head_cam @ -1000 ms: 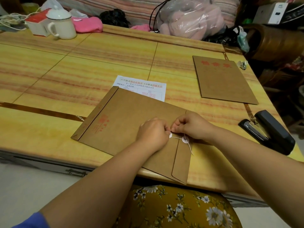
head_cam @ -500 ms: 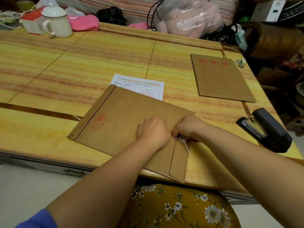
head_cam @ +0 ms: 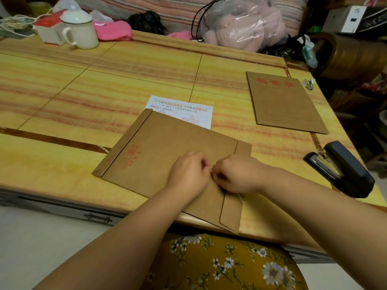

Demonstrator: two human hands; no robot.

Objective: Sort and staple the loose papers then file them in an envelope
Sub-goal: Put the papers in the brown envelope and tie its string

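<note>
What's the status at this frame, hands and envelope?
Both hands, left and right, pinching the string closure. Envelope flat, flap folded over, lying on a printed sheet. Stapler off right, nothing obstructing.

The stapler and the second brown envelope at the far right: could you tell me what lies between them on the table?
In the head view, only bare table lies between the stapler and the second brown envelope.

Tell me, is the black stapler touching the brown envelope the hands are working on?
Apart. The head view shows bare yellow table between the stapler and the envelope under both hands.
</note>
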